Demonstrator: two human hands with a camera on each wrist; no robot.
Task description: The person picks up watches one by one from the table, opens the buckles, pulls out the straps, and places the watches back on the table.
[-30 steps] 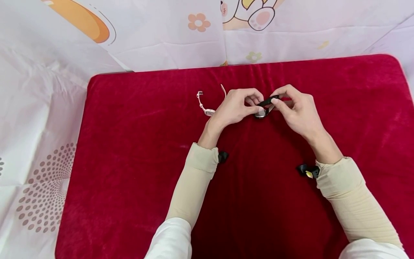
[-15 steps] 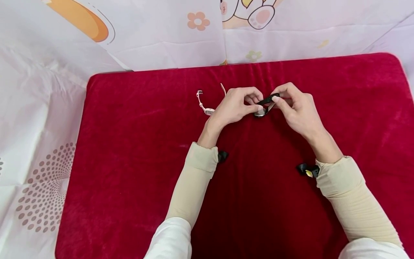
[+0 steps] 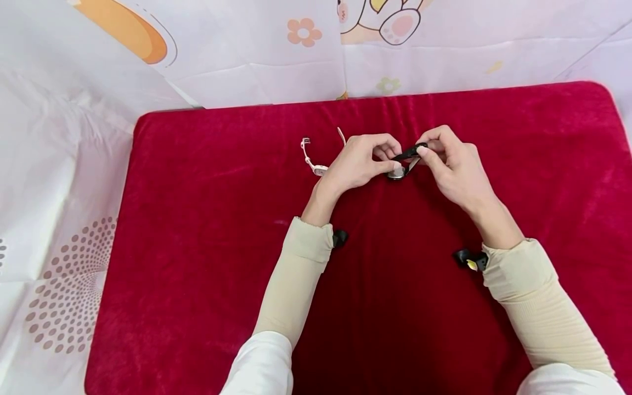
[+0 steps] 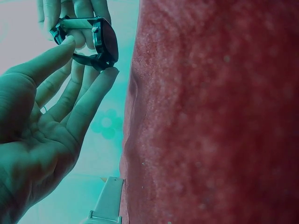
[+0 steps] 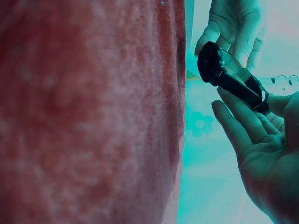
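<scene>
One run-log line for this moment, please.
left hand: pinches black watch | right hand: pinches its strap | pink watch: lying on red mat

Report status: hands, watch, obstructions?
Left hand and right hand both pinch the black watch above the red mat. Pink watch lies beside left hand, apart. Nothing blocking.

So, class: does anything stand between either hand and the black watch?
Nothing visible does. The left hand and the right hand both already pinch the black watch above the red mat; the pink watch lies aside.
</scene>
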